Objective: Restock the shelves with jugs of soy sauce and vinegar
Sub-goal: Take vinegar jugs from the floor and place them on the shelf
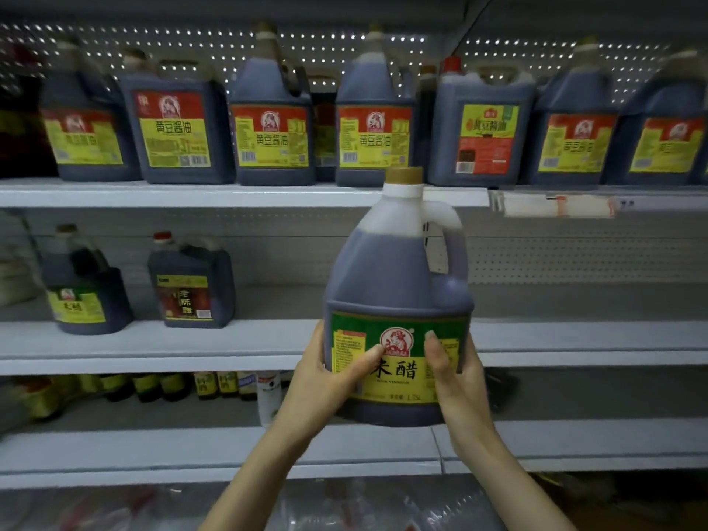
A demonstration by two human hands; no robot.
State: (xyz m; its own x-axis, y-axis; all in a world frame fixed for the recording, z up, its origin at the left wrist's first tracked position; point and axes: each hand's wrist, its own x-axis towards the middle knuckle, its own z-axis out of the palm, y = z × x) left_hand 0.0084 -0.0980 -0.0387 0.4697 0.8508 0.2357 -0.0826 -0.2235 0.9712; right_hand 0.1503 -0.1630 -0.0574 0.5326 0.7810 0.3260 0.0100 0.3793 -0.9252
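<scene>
A dark vinegar jug (394, 277) with a tan cap and a green and yellow label is held upright in the air in front of the middle shelf (191, 341). My left hand (325, 377) grips its lower left side, thumb across the label. My right hand (456, 373) grips the lower right side, thumb on the label. Two dark vinegar jugs (191, 281) stand at the left of the middle shelf. A row of several soy sauce jugs (272, 120) with red and yellow labels fills the top shelf (230, 195).
The lower shelf (153, 446) carries small bottles (214, 385) and a white bottle (268, 396) at its back. Price tags (555, 206) hang on the top shelf's front edge at the right. Plastic-wrapped goods (344, 507) lie at the bottom.
</scene>
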